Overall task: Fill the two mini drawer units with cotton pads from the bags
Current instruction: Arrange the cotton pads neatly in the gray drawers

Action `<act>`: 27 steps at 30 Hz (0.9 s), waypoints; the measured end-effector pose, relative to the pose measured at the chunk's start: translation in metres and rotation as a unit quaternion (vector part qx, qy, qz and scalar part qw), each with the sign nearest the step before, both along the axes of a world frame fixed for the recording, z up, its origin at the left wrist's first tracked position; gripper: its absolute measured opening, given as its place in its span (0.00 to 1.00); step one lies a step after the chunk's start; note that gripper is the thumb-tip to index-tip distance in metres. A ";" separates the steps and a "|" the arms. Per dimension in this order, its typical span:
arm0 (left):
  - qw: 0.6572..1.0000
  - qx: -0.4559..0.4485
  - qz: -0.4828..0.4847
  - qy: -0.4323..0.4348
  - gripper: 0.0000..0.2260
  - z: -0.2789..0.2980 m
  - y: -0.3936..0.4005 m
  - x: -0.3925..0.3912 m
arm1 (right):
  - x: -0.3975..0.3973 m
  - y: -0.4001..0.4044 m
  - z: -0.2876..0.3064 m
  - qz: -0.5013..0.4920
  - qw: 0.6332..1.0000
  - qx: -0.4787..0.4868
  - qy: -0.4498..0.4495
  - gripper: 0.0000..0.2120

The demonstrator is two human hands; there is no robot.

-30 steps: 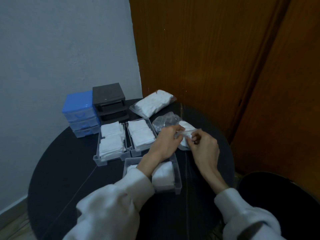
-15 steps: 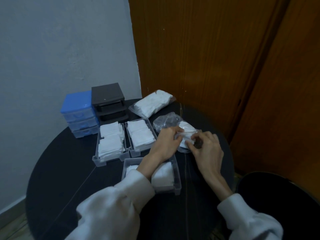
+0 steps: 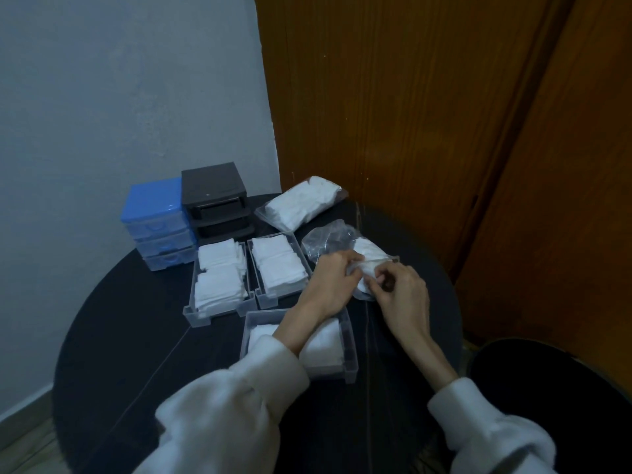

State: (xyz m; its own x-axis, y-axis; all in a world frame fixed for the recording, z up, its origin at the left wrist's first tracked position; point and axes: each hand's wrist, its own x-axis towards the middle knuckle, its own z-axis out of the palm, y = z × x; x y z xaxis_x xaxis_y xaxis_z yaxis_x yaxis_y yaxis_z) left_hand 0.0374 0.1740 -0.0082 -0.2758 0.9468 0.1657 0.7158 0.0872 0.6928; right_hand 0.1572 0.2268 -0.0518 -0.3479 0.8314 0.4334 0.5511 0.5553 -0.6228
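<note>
On the round black table (image 3: 119, 336) a half-empty clear bag of cotton pads (image 3: 330, 242) lies at the right. My left hand (image 3: 333, 282) and my right hand (image 3: 402, 290) both pinch its mouth and the white pads showing there. A full sealed bag (image 3: 301, 203) lies behind it. A blue drawer unit (image 3: 155, 222) and a black drawer unit (image 3: 215, 200) stand at the back left. Two clear drawers (image 3: 220, 278) (image 3: 278, 265) packed with pads lie in front of them. A third drawer (image 3: 347, 357), partly filled, sits under my left forearm.
A grey wall stands behind the units and a brown wooden door (image 3: 410, 114) rises close behind the bags. A dark round object (image 3: 547, 388) sits on the floor at the lower right, past the table's edge.
Both hands have lowered onto the open bag and drawn closer together. The right hand has curled its fingers over the pads at the bag's mouth.
</note>
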 end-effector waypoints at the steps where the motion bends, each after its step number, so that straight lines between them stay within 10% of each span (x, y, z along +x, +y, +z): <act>1: 1.000 -0.001 0.003 -0.003 0.14 0.000 0.000 0.000 | 0.001 0.002 -0.002 0.027 1.000 0.000 0.006 0.05; 12: 1.000 -0.007 0.007 0.002 0.14 0.002 -0.001 -0.003 | 0.009 -0.003 -0.003 0.088 0.986 -0.082 0.119 0.16; 27: 1.000 -0.003 0.003 0.015 0.18 0.003 -0.010 0.002 | 0.043 0.004 0.011 0.097 0.968 -0.101 0.209 0.06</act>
